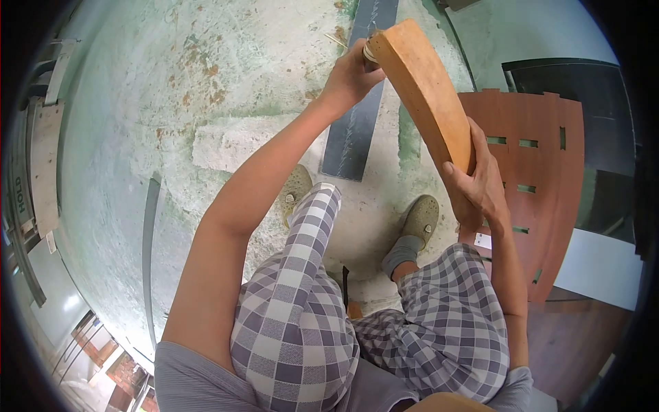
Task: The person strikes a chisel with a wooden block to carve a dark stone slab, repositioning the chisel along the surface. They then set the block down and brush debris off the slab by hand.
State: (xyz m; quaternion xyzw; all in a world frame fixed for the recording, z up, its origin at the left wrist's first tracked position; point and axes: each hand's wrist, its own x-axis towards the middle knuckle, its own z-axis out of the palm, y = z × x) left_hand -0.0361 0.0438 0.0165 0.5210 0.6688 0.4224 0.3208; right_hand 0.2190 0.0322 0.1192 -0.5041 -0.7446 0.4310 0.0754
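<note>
A thick orange-brown wooden beam [431, 89] slants across the upper middle of the head view, held up above the floor. At its far end my left hand [350, 79] is closed, with the thumb along the side. A small round piece with a pale edge [371, 55] shows between that hand and the beam; the fingers partly hide it. My right hand [480, 182] grips the near end, thumb on the upper face and fingers round the far side. Below the beam, a long dark grey strip [347, 147] lies flat on the floor.
Reddish-brown slotted panels [535, 161] lie on the right, beside a dark glossy panel [607, 172] and a white sheet [597, 268]. A thin grey strip [149, 254] lies left of my legs. Boards [47, 161] stand at the far left. My shoes [420, 218] rest on worn concrete [240, 75].
</note>
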